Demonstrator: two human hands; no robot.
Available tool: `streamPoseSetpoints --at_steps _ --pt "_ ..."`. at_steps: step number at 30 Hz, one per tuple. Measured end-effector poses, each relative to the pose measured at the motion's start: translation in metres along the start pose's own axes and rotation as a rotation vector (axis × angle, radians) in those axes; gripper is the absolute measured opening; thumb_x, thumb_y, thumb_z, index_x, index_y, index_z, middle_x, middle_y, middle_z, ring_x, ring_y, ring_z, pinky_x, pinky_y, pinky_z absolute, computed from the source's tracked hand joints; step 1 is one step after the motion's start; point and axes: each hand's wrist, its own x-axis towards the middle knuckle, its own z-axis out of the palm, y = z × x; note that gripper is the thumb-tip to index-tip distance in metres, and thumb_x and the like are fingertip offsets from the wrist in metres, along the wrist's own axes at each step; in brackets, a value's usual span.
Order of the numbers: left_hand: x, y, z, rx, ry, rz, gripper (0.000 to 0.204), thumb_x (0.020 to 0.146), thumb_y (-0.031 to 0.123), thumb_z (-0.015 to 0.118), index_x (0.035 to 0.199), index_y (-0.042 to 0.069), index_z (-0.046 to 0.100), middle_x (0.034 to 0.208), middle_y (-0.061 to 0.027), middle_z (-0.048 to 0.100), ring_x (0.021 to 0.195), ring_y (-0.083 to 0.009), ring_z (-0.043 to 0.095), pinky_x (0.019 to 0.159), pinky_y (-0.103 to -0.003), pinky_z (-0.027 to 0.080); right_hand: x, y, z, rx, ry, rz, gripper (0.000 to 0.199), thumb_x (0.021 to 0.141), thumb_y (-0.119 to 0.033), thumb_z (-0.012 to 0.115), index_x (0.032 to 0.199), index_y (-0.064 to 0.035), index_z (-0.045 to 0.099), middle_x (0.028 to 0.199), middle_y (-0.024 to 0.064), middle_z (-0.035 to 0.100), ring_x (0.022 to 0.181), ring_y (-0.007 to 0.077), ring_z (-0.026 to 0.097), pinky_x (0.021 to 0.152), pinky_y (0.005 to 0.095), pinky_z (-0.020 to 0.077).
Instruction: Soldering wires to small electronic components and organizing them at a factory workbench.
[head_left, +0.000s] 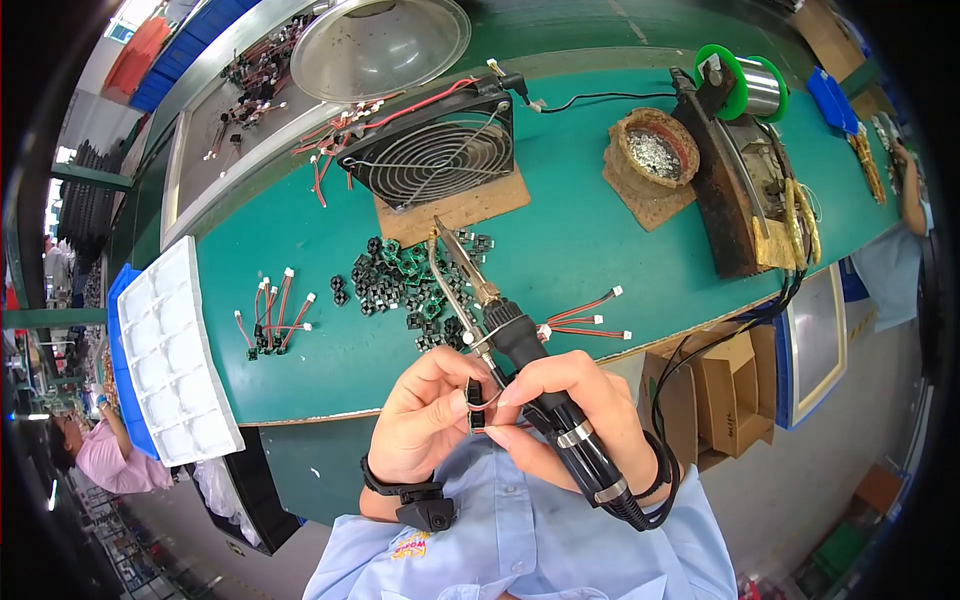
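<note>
Green bench [565,185]: the broad surface before you, its near edge running close to your hands.
White tray [210,350]: compartmented, at the bench's left end, partly over a blue one.
Black fan [435,150]: round wire grille, standing on a board at the far side.
Soldering iron [515,333]: black handle, metal tube alongside; tip points away from you, over the pile.
Right hand [612,410]: yours, closed around the iron's handle, fingertips near the part (whether they also pinch its thin wire, you cannot tell).
Left hand [415,415]: yours, thumb and fingers pinching the part.
Pile [390,280]: black and green pieces, mid-bench.
Small part [474,403]: black and green, upright in your left fingers.
</note>
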Motion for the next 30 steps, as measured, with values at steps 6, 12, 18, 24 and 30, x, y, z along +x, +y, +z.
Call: streamPoseSetpoints --at_steps 6,12,18,24,30 --pt "0.0002 -0.0014 0.0002 0.002 0.006 0.008 0.023 0.087 0.015 0.059 0.102 0.000 0.051 0.096 -0.0092 0.056 0.087 -0.0160 0.055 0.075 -0.028 0.044 0.0005 0.0009 -0.0005 -0.005 -0.001 -0.003 0.038 0.069 0.004 0.072 0.098 -0.0030 0.049 0.079 0.0063 0.062 0.069 0.0138 0.063 0.060 0.0244 0.0488" --pt "0.0006 -0.0027 0.0002 -0.004 0.010 0.012 0.023 0.087 0.015 0.059 0.103 0.000 0.051 0.096 -0.0093 0.057 0.088 -0.0160 0.055 0.075 -0.028 0.044 -0.0007 0.0027 0.0007 0.019 0.010 -0.005 0.038 0.068 0.004 0.072 0.097 -0.0032 0.049 0.079 0.0066 0.063 0.069 0.0139 0.064 0.060 0.0239 0.0486" --pt "0.0008 -0.0021 0.0017 -0.005 0.017 0.011 0.023 0.087 0.014 0.059 0.104 0.000 0.051 0.097 -0.0093 0.058 0.088 -0.0161 0.056 0.075 -0.028 0.045 0.0002 0.0012 -0.0003 0.019 0.016 0.017 0.035 0.068 0.003 0.071 0.096 -0.0036 0.051 0.082 0.0072 0.062 0.068 0.0158 0.063 0.059 0.0252 0.0482" --pt "-0.0001 -0.0026 0.0020 0.003 0.018 0.006 0.023 0.087 0.014 0.059 0.104 0.001 0.051 0.096 -0.0094 0.058 0.088 -0.0160 0.056 0.075 -0.028 0.045 0.0014 0.0016 -0.0014 -0.036 0.004 -0.037 0.037 0.067 0.003 0.073 0.095 -0.0034 0.050 0.081 0.0066 0.062 0.069 0.0146 0.064 0.059 0.0243 0.0487" --pt "0.0000 0.0000 0.0007 0.021 0.017 -0.013 0.022 0.087 0.013 0.059 0.104 0.001 0.051 0.096 -0.0105 0.058 0.088 -0.0170 0.056 0.075 -0.029 0.045 -0.0002 0.0016 -0.0036 -0.026 0.000 -0.010 0.037 0.067 0.004 0.073 0.095 -0.0033 0.051 0.082 0.0066 0.062 0.071 0.0155 0.064 0.060 0.0251 0.0492"
